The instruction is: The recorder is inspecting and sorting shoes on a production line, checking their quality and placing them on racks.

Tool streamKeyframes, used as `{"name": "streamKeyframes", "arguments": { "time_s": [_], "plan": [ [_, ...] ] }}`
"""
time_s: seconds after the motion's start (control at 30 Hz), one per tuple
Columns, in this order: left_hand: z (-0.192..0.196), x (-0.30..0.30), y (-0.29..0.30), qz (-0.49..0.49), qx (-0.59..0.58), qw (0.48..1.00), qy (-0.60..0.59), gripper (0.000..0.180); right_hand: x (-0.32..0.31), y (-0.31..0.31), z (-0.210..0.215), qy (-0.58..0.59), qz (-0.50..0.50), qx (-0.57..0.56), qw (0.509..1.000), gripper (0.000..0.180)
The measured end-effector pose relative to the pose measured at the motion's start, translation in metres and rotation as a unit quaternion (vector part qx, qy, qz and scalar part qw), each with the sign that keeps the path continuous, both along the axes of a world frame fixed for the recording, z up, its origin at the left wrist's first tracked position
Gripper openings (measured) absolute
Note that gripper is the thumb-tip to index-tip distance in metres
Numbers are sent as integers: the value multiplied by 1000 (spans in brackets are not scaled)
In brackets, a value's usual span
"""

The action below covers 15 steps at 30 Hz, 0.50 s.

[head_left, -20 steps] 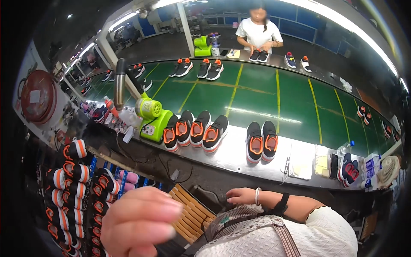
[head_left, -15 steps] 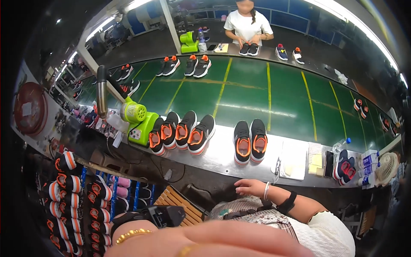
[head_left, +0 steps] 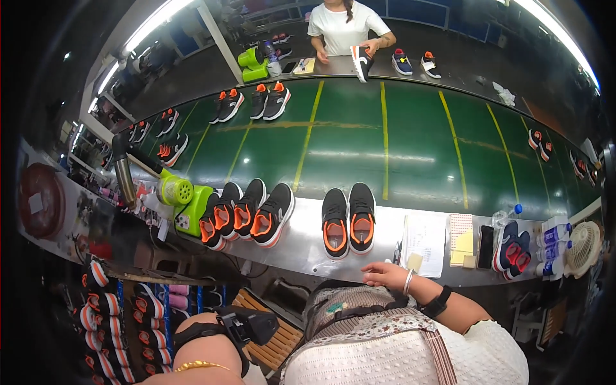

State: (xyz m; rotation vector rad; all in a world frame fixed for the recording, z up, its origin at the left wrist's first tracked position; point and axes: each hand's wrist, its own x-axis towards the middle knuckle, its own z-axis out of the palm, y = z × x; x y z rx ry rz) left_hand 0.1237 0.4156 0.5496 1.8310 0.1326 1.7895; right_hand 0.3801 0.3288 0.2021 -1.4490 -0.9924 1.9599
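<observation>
One of our hands is in view: the right hand [head_left: 386,276], fingers loosely bent and grasping nothing, at the near edge of the metal counter [head_left: 307,232]. Our left forearm [head_left: 212,346] wears a gold bracelet [head_left: 200,365]; its hand lies out of view, so we cannot tell its state. Just left of our right hand, a pair of black-and-orange shoes [head_left: 334,206] sits on the counter. Rightward, we see a paper sheet [head_left: 427,240] with marks too small to read, a red-patterned sheet [head_left: 460,224] and bottles [head_left: 555,244] with purple-and-white labels. Across the green belt [head_left: 350,151], a co-worker holds a shoe [head_left: 361,64].
</observation>
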Motion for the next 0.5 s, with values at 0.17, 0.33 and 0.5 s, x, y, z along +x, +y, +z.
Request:
{"name": "streamKeyframes", "arguments": {
  "time_s": [0.17, 0.33, 0.5],
  "plan": [
    [-2, -1, 19, 2, 16, 999, -35, 21, 3, 9, -4, 13, 22, 17, 1000, 41],
    [-10, -9, 37, 12, 18, 997, -80, 22, 8, 17, 9, -37, 72, 25, 996, 43],
    [-27, -17, 59, 29, 11, 991, -130, 24, 13, 19, 0, -29, 27, 38, 999, 40]
  ]
}}
